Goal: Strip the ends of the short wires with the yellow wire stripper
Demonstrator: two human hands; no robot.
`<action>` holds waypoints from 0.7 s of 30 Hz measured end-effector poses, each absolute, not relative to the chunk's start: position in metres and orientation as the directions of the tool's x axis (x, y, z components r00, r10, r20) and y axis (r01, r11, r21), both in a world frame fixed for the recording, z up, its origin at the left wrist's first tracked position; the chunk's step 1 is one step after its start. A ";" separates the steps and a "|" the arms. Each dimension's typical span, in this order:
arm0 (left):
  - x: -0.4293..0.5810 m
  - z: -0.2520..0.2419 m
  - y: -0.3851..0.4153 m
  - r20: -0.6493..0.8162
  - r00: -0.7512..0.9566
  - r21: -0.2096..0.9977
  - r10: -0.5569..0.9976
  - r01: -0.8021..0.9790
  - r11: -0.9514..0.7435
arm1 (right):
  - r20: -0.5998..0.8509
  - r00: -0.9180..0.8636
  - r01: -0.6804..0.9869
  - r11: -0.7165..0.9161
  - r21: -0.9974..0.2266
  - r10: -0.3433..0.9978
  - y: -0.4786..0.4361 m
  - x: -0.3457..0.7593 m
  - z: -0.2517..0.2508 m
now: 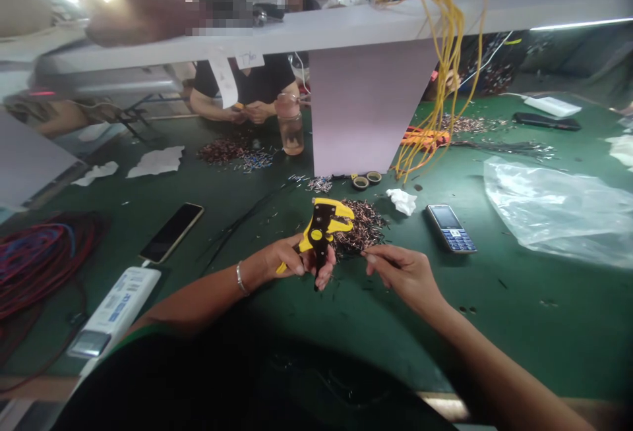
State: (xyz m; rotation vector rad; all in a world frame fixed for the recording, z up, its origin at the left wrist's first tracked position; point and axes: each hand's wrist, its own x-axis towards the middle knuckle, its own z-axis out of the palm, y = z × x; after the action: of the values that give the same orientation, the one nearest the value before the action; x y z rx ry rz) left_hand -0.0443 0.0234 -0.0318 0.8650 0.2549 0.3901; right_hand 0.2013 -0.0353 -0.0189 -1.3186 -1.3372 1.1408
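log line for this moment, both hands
left hand: grips wire stripper | right hand: pinched shut, contents unclear | beyond: pile of cut wire pieces on green table

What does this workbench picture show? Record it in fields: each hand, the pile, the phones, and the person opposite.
Left hand: grips yellow-and-black wire stripper, upright
Right hand: fingertips pinched, contents too small to tell
Pile: cut wire pieces behind the stripper
Phones: keypad phone right; smartphone left
Opposite: co-worker seated at green table
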 end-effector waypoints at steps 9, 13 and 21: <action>-0.043 -0.031 0.023 -0.047 0.898 0.790 0.438 -0.235 0.566 | 0.005 -0.031 0.259 0.012 -0.966 1.000 -0.035 0.200 -0.017; -0.042 -0.030 0.022 -0.062 0.895 0.794 0.441 -0.224 0.565 | 0.024 -0.062 0.259 0.039 -0.965 0.998 -0.037 0.200 -0.018; -0.043 -0.033 0.023 -0.058 0.898 0.790 0.436 -0.226 0.570 | 0.052 -0.062 0.270 0.067 -0.961 0.997 -0.037 0.200 -0.019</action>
State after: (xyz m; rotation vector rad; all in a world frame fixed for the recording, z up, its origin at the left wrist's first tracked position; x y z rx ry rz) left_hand -0.0429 0.0233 -0.0331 0.8832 0.2586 0.3937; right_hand 0.2003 -0.0367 -0.0193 -1.3358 -1.4787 1.0610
